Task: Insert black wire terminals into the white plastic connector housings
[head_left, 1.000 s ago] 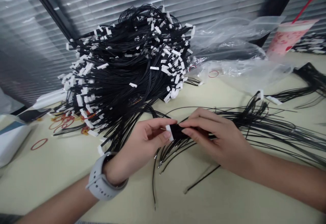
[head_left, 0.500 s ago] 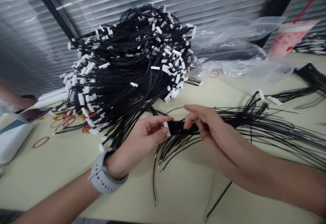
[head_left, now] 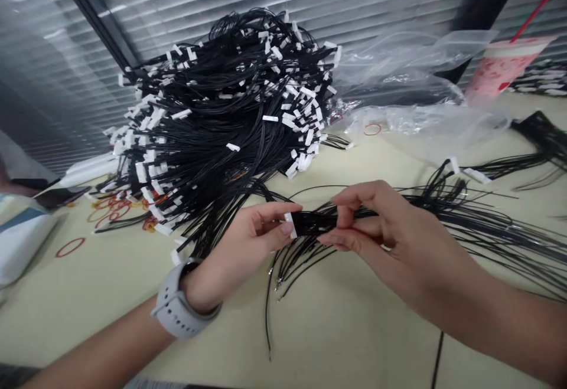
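My left hand (head_left: 261, 229), with a pale grey watch strap at the wrist, pinches a white connector housing (head_left: 290, 225) between thumb and fingers. Black wires (head_left: 312, 222) run from that housing toward the right. My right hand (head_left: 385, 229) is closed over these wires, thumb and index finger close together a short way right of the housing. A single black wire (head_left: 437, 356) hangs below the right wrist; the hand hides its upper part. Several loose wire ends with small metal tips (head_left: 279, 283) lie beneath the hands.
A large heap of black cables (head_left: 221, 123) with white connectors stands behind. Clear plastic bags (head_left: 411, 94) and a pink cup (head_left: 500, 67) with a red straw are at the back right. Rubber bands (head_left: 71, 247) lie at left. More black wires (head_left: 509, 229) spread to the right.
My right hand has turned and its thumb and fingers have come together over the wires. The hanging wire has swung right. My left hand stays on the connector housing.
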### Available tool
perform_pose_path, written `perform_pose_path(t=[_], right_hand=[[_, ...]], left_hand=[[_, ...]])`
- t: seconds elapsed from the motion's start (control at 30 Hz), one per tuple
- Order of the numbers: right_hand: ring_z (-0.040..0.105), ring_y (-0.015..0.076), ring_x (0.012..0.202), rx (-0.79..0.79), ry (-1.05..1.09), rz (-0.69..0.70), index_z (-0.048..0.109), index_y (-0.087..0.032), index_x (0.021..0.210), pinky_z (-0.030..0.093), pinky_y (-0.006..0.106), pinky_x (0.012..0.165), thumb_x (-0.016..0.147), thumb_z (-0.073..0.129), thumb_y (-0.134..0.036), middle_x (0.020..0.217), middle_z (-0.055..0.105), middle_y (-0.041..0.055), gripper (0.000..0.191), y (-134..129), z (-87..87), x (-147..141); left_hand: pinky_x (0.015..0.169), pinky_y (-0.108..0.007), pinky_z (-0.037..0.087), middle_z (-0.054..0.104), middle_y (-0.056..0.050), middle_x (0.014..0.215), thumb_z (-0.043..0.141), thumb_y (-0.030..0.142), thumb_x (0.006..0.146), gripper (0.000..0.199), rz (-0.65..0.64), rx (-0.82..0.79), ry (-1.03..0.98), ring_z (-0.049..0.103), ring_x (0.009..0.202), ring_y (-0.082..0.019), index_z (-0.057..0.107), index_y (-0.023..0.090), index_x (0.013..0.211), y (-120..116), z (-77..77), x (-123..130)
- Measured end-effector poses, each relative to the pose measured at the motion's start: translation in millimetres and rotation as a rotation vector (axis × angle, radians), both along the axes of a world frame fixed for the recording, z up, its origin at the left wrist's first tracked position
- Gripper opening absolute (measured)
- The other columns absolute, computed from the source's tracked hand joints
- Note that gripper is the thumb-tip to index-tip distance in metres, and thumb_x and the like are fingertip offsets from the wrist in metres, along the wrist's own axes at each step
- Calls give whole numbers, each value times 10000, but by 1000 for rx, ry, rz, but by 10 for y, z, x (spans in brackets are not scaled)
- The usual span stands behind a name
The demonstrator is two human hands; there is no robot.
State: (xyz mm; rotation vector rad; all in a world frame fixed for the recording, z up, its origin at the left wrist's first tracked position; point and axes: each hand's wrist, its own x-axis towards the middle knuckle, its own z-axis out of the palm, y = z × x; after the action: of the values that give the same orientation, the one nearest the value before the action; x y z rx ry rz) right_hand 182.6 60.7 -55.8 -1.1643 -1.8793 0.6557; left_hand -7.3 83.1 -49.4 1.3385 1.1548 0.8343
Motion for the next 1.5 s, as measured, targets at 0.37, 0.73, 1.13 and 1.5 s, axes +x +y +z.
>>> perform_pose_path(t=[0.37, 0.73, 1.13, 1.5], right_hand=[[531, 83, 530, 144, -214, 7, 618, -194, 673, 388, 210, 521, 800, 569, -177, 589, 597, -38, 138, 177, 59, 35], [593, 74, 718, 102, -64, 177, 631, -218, 976, 473, 186, 627, 815, 479, -68, 828, 622, -17, 267, 155, -2, 7], [496, 127, 700, 477, -484, 93, 510, -175, 877, 404, 255, 588, 828, 430, -62, 861, 495, 31, 147, 63, -123, 64], [459, 167, 712, 580, -581, 157, 582, -104, 910, 392, 286, 565, 789, 439, -13, 807, 482, 62, 208, 55, -135, 46]], left_hand=[[608, -200, 410, 588, 26, 675, 648, 146, 736, 279, 40, -31, -51, 502, 608, -73, 646, 136, 1015, -18, 21, 6], [653, -218, 444, 657, -3, 777, 665, 178, 718, 251, 19, 21, -43, 555, 674, -96, 662, 165, 969, -15, -19, -12], [575, -196, 419, 624, -11, 727, 624, 194, 764, 263, -63, 129, 34, 505, 634, -93, 655, 165, 1024, -64, 18, 9], [577, -186, 430, 618, 3, 725, 639, 165, 755, 248, -70, 91, -29, 513, 633, -88, 673, 190, 1000, -89, 20, 25]])
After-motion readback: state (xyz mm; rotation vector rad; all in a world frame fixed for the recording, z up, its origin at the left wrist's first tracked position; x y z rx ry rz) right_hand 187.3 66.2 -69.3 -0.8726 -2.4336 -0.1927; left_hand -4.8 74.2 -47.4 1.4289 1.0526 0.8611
